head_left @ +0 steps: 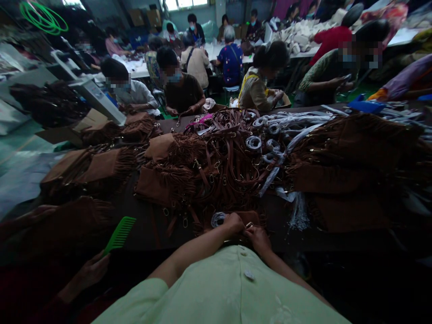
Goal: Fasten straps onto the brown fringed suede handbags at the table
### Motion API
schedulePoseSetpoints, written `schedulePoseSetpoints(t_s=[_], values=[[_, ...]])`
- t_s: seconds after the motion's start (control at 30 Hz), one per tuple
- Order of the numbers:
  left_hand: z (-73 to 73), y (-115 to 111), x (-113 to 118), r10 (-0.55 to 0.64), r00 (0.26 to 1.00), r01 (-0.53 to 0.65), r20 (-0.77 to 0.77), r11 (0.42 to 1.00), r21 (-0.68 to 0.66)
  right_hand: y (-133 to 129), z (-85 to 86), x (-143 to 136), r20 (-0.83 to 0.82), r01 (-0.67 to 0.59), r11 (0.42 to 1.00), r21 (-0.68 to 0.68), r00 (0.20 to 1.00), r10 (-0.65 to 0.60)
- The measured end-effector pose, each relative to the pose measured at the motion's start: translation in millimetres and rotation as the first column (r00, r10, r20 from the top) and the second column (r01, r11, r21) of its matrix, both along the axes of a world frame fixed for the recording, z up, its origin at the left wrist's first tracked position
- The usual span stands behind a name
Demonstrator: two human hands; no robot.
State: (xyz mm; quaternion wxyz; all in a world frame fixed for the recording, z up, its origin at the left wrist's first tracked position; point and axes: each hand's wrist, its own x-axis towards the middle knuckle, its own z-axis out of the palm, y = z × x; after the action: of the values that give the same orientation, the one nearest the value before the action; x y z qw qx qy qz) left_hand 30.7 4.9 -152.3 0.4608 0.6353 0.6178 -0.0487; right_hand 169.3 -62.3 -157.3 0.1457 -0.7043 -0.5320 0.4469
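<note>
Close to my body at the table edge, my left hand (234, 222) is closed on the near part of a brown fringed bag (251, 217). Its fingertips are hidden, so I cannot make out exactly what they pinch. Just right of it, my right hand (258, 238) is closed, with thumb and fingers at a small metal clasp (249, 225). A coil of white-wrapped strap (218, 219) lies left of my left hand, beside the bag. Beyond my hands is a heap of brown straps (229, 166) with metal clips.
Brown fringed bags are piled at left (99, 165) and right (334, 177). White-wrapped straps (303, 120) lie at the back right. On my left, a co-worker's hand (90, 270) holds a green comb (120, 232). Several people sit across the table.
</note>
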Motion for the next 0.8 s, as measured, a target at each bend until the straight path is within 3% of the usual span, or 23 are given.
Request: schedulePoseSetpoints(t_s=[0.1, 0.17, 0.23, 0.3, 0.4, 0.5, 0.6, 0.7, 0.8], values=[[0.1, -1.9, 0.4, 0.014, 1.000, -0.013, -0.022, 0.998, 0.064, 1.1, 3.1, 1.5, -0.196, 0.213, 0.962, -0.169, 0.950, -0.244], [0.1, -3.4, 0.3, -0.015, 1.000, 0.017, -0.012, 0.992, 0.126, 1.8, 7.5, 6.4, -0.393, 0.267, 0.886, -0.379, 0.820, -0.416], [0.3, -4.5, -0.1, -0.055, 0.999, 0.054, -0.001, 0.981, 0.185, 2.3, 13.6, 14.0, -0.564, 0.213, 0.821, -0.530, 0.634, -0.529], [0.3, -5.1, -0.8, -0.084, 0.996, 0.078, 0.018, 0.971, 0.227, 2.9, 20.2, 22.0, -0.661, 0.143, 0.795, -0.589, 0.481, -0.576], [0.0, -5.1, -1.4, -0.095, 0.995, 0.083, 0.036, 0.966, 0.245, 3.5, 27.8, 30.2, -0.733, 0.075, 0.807, -0.586, 0.374, -0.567], [0.6, -4.4, -0.9, -0.089, 0.994, 0.072, 0.058, 0.967, 0.246, 2.9, 28.6, 31.6, -0.758, 0.065, 0.839, -0.540, 0.395, -0.519], [3.4, -4.5, -0.2, -0.096, 0.993, 0.076, 0.069, 0.967, 0.244, 2.7, 22.5, 29.6, -0.678, 0.159, 0.864, -0.477, 0.559, -0.478], [8.2, -6.1, -0.1, -0.100, 0.993, 0.079, 0.063, 0.959, 0.272, 6.0, 16.3, 29.1, -0.559, 0.280, 0.903, -0.325, 0.713, -0.422], [12.5, -8.6, 0.3, -0.039, 0.994, 0.006, 0.098, 0.950, 0.313, 13.3, 15.2, 31.4, -0.511, 0.396, 0.896, -0.203, 0.738, -0.442]])
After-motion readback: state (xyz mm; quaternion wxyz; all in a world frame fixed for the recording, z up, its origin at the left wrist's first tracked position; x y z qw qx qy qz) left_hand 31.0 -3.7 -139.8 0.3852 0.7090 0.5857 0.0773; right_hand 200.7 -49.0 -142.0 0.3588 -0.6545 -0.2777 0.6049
